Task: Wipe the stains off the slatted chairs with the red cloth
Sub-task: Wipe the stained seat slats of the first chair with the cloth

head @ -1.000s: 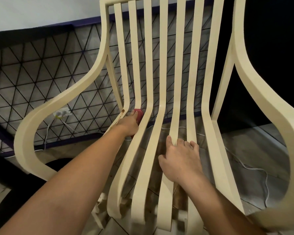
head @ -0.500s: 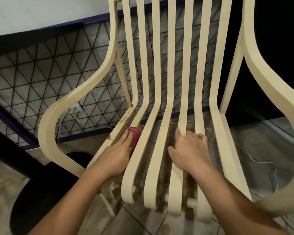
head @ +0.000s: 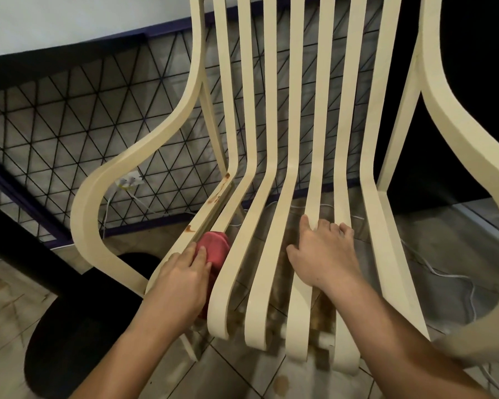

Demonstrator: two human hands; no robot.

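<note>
A cream slatted chair (head: 274, 174) fills the view, facing me. Brown stains (head: 218, 194) run along its leftmost seat slat, from the bend down toward a smaller blot near the cloth. My left hand (head: 182, 280) presses the folded red cloth (head: 213, 249) onto that left slat with straight fingers, just below the stains. My right hand (head: 320, 251) rests on the middle seat slats, its fingertips curled over their edges.
A black wire-mesh fence (head: 69, 116) stands behind the chair, with a white socket and cable (head: 128, 181) by it. Another white cable (head: 455, 275) trails over the tiled floor (head: 242, 378) on the right. A dark round patch (head: 78, 326) lies below the left armrest.
My left hand has drawn the red cloth down the left slat toward the seat front, uncovering stains near the bend. The right hand stays on the middle slats. The view has shifted.
</note>
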